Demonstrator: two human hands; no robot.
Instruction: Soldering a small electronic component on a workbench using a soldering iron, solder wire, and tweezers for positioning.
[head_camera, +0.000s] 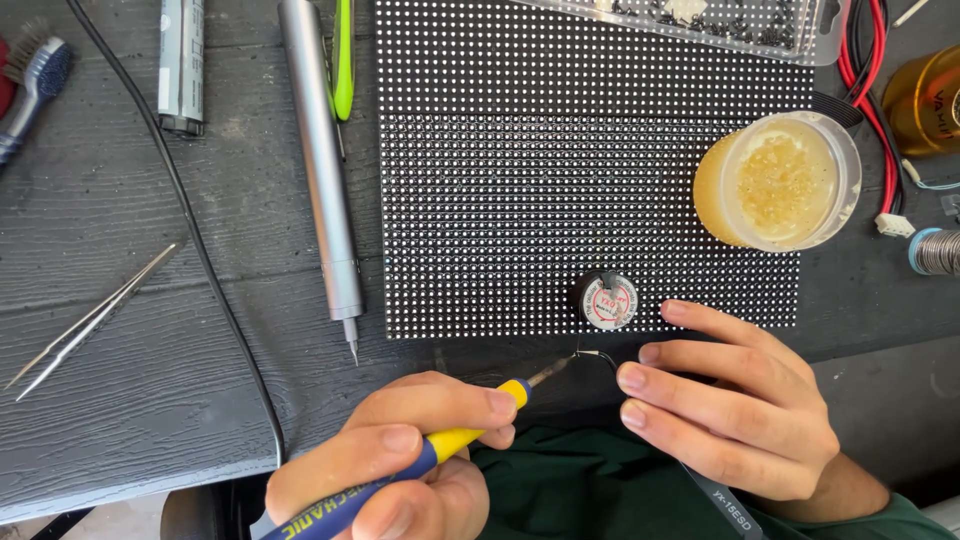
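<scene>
Left hand (400, 460) clenched around a yellow-and-blue soldering iron (420, 455), tip angled up and right, meeting a thin wire (597, 356) just below the panel's near edge. Right hand (735, 400) pinching black tweezers (715, 490), fingers curled, steadying that wire. Just above, a small solder spool (607, 301) resting on the black dotted LED panel (560, 170). Farther right on the panel, an open jar of amber flux (780, 180). Left of the panel, a silver electric screwdriver (322, 170); metal tweezers (90, 318) well apart.

Both hands, left (400, 460) and right (735, 400), are bare, without gloves or rings; a dark green garment (580, 495) shows below them.
</scene>
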